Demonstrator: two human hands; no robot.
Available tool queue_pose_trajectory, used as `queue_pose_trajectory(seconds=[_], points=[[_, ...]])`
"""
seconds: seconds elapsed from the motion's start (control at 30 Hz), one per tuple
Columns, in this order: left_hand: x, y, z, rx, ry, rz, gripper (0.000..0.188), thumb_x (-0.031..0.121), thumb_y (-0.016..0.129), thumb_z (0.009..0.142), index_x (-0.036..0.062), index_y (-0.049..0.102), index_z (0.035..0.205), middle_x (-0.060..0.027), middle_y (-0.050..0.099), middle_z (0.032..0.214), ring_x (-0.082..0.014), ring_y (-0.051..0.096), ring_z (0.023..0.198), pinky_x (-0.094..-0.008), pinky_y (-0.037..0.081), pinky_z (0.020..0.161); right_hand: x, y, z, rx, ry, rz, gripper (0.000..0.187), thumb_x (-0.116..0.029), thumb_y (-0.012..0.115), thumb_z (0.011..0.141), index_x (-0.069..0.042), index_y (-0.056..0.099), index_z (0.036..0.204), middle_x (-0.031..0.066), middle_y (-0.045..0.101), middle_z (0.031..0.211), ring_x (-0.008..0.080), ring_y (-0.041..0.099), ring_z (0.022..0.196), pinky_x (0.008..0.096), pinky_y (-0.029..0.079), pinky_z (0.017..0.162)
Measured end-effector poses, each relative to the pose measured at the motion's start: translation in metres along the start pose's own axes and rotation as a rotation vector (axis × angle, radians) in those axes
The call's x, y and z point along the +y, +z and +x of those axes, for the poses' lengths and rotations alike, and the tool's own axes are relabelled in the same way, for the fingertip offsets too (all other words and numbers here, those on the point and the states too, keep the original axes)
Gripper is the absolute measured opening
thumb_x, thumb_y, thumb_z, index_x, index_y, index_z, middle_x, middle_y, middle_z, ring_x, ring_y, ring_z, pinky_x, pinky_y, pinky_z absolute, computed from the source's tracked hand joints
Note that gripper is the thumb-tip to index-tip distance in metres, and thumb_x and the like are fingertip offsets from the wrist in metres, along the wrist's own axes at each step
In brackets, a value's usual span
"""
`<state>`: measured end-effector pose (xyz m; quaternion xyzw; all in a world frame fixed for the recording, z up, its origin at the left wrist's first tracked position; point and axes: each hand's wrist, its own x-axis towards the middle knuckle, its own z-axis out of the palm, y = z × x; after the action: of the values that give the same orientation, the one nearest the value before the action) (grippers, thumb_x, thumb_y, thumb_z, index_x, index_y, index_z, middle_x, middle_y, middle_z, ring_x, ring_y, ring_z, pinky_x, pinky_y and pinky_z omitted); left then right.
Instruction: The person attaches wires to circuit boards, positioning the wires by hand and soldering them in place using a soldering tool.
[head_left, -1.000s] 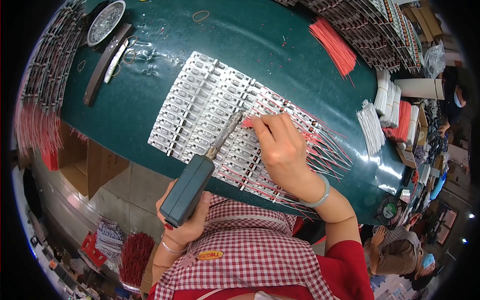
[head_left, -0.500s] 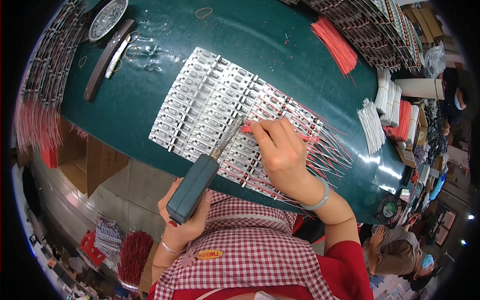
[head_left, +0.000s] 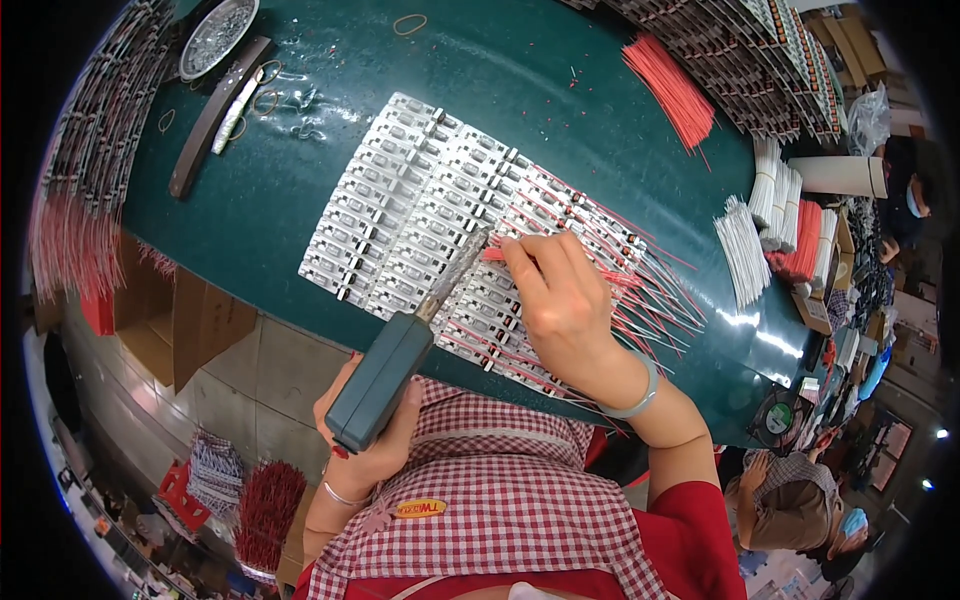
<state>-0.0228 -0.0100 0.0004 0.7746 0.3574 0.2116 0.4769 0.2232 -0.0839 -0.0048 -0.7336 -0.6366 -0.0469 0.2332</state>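
My left hand (head_left: 392,440) is closed around the handle of a dark green soldering gun (head_left: 380,378). Its metal barrel points up and away, with the tip close to my right fingertips. My right hand (head_left: 568,305) pinches a small bunch of red wires (head_left: 494,255) over the boards. Beneath both lies a panel of white circuit boards (head_left: 400,215) in several rows, with small dark and metal parts. Red and white wires (head_left: 650,300) trail from the panel's right part, partly hidden under my right hand. Whether the tip touches a wire cannot be made out.
On the green table (head_left: 520,70) lie a dark curved bar (head_left: 215,120), a metal dish (head_left: 218,40), rubber bands and a red wire bundle (head_left: 670,95). White wire bundles (head_left: 740,250) sit at the right. Stacked boards rise at both far corners. A small fan (head_left: 775,418) stands near right.
The soldering gun has shifted very slightly toward the lower left. My right hand stays nearly in place, still pinching the red wires.
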Motion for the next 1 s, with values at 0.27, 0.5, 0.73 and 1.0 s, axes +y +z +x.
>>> queue_pose_trajectory(seconds=[0.27, 0.5, 0.73, 1.0], points=[[0.002, 0.000, 0.000, 0.051, 0.020, -0.072, 0.023, 0.000, 0.077, 0.081, -0.0058, 0.072, 0.102, -0.0154, 0.071, 0.090, -0.0234, 0.070, 0.071, -0.0301, 0.055, 0.065, 0.001, 0.004, -0.004, 0.049, -0.011, 0.002, 0.034, 0.000, 0.067, 0.070, 0.010, 0.067, 0.103, 0.0141, 0.061, 0.094, 0.0268, 0.059, 0.083, 0.0346, 0.052, 0.065], [0.005, -0.004, -0.003, 0.018, 0.020, -0.017, 0.023, 0.000, 0.077, 0.080, -0.0065, 0.072, 0.101, -0.0156, 0.071, 0.093, -0.0229, 0.070, 0.073, -0.0297, 0.055, 0.066, -0.007, 0.004, -0.006, 0.096, 0.005, 0.038, 0.038, 0.006, 0.067, 0.066, 0.006, 0.070, 0.104, 0.0123, 0.065, 0.090, 0.0256, 0.062, 0.078, 0.0350, 0.051, 0.061], [0.010, -0.005, -0.001, -0.025, -0.022, -0.025, 0.027, -0.003, 0.077, 0.078, -0.0069, 0.070, 0.103, -0.0150, 0.072, 0.097, -0.0223, 0.071, 0.076, -0.0290, 0.055, 0.068, -0.010, 0.003, -0.006, 0.067, 0.010, 0.013, 0.036, 0.005, 0.066, 0.069, 0.006, 0.070, 0.106, 0.0122, 0.066, 0.091, 0.0254, 0.061, 0.077, 0.0348, 0.051, 0.060], [0.009, -0.004, -0.002, -0.025, -0.031, -0.025, 0.025, -0.003, 0.076, 0.078, -0.0063, 0.070, 0.102, -0.0138, 0.070, 0.093, -0.0217, 0.068, 0.071, -0.0294, 0.054, 0.066, -0.012, 0.002, -0.006, 0.027, 0.018, 0.003, 0.038, 0.004, 0.066, 0.070, 0.007, 0.069, 0.108, 0.0127, 0.065, 0.093, 0.0259, 0.060, 0.079, 0.0354, 0.051, 0.062]])
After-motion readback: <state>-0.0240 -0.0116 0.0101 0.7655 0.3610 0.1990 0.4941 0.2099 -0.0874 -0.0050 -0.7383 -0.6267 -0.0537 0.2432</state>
